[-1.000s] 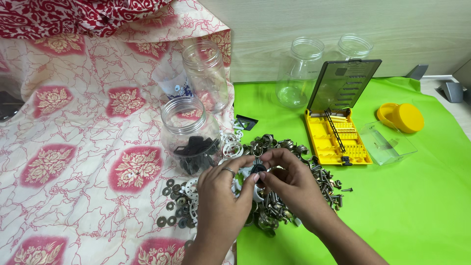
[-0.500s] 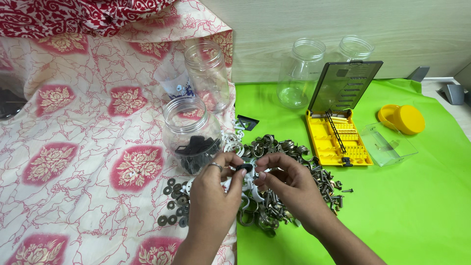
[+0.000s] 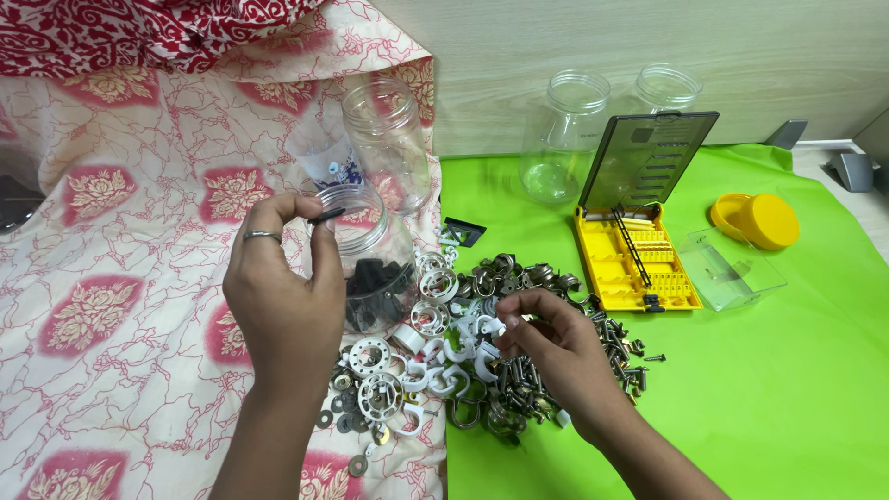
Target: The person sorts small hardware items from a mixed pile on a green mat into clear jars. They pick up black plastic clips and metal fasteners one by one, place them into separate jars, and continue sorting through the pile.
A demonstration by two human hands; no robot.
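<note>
The left hand [image 3: 282, 301] pinches a small black part [image 3: 328, 215] over the open jar [image 3: 370, 255] just beside it. The right hand [image 3: 556, 352] pinches a white clip [image 3: 497, 328] above the hardware pile [image 3: 482, 343]; the yellow toolbox [image 3: 634, 264] lies beyond.

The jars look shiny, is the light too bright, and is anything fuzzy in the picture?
Head view: even, soft light; the clear jars show only faint pale glints, no harsh glare. Shadows under the left hand and right hand are weak. The small black part and the hardware pile look sharp; no motion blur.
</note>
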